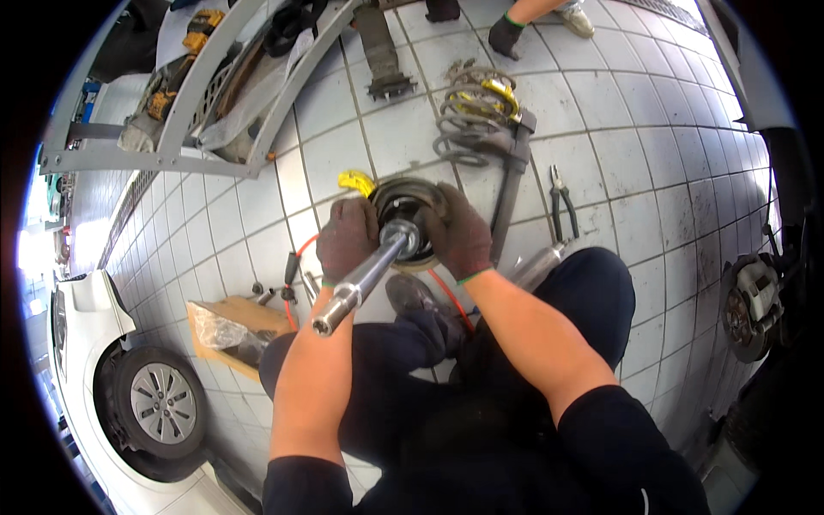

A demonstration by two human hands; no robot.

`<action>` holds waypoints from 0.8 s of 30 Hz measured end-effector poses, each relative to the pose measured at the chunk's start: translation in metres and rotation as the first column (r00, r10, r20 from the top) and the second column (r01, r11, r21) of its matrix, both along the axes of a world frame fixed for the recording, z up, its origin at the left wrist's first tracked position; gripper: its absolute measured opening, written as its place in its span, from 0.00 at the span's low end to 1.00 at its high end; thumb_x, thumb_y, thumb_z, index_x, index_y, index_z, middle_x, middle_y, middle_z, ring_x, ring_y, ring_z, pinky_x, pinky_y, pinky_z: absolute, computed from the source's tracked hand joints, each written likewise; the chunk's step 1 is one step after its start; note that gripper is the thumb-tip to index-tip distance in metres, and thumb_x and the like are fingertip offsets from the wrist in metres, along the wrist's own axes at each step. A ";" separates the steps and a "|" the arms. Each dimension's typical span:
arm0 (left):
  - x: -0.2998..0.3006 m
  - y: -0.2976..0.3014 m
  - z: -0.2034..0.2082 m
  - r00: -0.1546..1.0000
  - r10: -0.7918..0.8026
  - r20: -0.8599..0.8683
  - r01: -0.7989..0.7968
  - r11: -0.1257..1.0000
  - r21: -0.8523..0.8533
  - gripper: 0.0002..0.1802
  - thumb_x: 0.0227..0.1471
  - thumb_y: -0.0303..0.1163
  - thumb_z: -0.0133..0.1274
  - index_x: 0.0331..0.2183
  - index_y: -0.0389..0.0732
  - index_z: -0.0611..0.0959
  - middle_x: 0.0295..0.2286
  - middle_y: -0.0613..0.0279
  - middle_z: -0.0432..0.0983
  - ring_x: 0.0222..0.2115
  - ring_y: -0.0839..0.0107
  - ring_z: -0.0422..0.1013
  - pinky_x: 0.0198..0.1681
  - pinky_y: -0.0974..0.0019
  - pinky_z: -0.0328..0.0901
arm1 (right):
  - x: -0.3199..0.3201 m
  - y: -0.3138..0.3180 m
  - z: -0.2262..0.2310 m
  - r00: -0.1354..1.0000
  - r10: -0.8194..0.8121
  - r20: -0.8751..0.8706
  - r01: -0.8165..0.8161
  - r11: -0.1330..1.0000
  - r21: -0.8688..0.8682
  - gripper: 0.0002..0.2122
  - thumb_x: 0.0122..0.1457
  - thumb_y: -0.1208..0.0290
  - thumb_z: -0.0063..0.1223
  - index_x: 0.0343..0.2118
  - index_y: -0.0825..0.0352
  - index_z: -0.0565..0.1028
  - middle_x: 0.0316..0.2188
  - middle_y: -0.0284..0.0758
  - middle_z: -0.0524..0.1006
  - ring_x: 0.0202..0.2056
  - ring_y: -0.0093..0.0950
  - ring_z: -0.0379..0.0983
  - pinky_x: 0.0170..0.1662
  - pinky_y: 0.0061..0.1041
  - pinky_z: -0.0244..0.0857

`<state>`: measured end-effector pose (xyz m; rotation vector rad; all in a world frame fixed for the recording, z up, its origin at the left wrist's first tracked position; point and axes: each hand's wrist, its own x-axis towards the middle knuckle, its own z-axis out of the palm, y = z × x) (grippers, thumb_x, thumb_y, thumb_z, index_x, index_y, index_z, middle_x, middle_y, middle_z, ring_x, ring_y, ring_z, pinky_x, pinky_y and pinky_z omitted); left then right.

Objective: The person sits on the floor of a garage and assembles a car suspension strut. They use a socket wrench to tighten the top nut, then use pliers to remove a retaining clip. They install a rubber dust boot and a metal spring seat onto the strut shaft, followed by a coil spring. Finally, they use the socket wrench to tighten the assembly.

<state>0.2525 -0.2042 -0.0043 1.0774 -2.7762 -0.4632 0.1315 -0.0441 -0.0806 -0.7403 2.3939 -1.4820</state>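
Both gloved hands are curled around a dark, round coil-spring assembly (397, 190) between my knees. My left hand (348, 236) grips its left side and my right hand (463, 236) its right side; my fingertips are partly hidden. From its middle a shiny metal shaft (367, 279) rises toward me, tilted to the left, with a collar (400, 230) at its base. A yellow clamp-like piece (356, 182) sits at the ring's upper left edge. Beyond my right hand lies a strut (510, 184) beside a dark coil spring (463, 129) with yellow parts on it.
Black-handled pliers (562, 206) lie at right on the tiled floor (592, 112). A red cable (305, 246) runs past my left hand. At left are a cardboard box (202, 339), a metal cart (146, 161) and a white car (90, 369). A co-worker's gloved hand (505, 36) is ahead.
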 end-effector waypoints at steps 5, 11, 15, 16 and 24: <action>-0.015 -0.007 0.010 1.000 0.011 0.001 -0.011 1.000 -0.020 0.17 0.67 0.39 0.61 0.54 0.48 0.87 0.50 0.52 0.84 0.46 0.45 0.84 0.51 0.45 0.79 | -0.002 -0.001 0.002 0.995 0.004 0.095 -0.007 0.999 0.032 0.28 0.67 0.55 0.67 0.64 0.66 0.77 0.50 0.54 0.85 0.52 0.55 0.83 0.55 0.48 0.78; -0.028 -0.003 0.024 0.962 -0.106 0.252 0.161 0.965 -0.207 0.12 0.65 0.42 0.62 0.46 0.50 0.90 0.42 0.57 0.88 0.40 0.51 0.86 0.46 0.48 0.80 | 0.001 -0.001 0.007 0.992 -0.013 0.126 0.004 0.998 0.070 0.27 0.67 0.56 0.67 0.65 0.64 0.77 0.52 0.53 0.85 0.54 0.55 0.83 0.56 0.47 0.77; -0.024 -0.010 0.017 0.962 -0.135 0.239 0.190 0.956 -0.224 0.08 0.64 0.40 0.62 0.42 0.49 0.89 0.39 0.57 0.86 0.39 0.51 0.85 0.44 0.48 0.78 | 0.004 -0.004 0.006 0.996 -0.025 0.083 0.022 0.999 0.040 0.29 0.66 0.55 0.69 0.65 0.64 0.76 0.50 0.53 0.86 0.51 0.54 0.84 0.54 0.48 0.78; -0.023 -0.013 0.015 0.969 -0.150 0.195 0.193 0.956 -0.219 0.07 0.63 0.39 0.61 0.41 0.49 0.89 0.39 0.57 0.85 0.39 0.52 0.85 0.43 0.48 0.78 | 0.003 -0.003 0.007 0.995 -0.023 0.096 0.018 0.999 0.049 0.29 0.66 0.55 0.69 0.65 0.64 0.76 0.50 0.53 0.86 0.52 0.54 0.84 0.54 0.48 0.78; -0.006 -0.022 -0.006 0.980 -0.192 -0.053 0.188 0.979 -0.076 0.06 0.68 0.36 0.58 0.43 0.46 0.85 0.43 0.51 0.83 0.40 0.43 0.83 0.43 0.44 0.79 | 0.002 0.001 -0.001 0.999 0.002 0.046 -0.003 1.000 0.023 0.29 0.66 0.55 0.69 0.66 0.64 0.77 0.51 0.52 0.86 0.52 0.52 0.84 0.56 0.47 0.79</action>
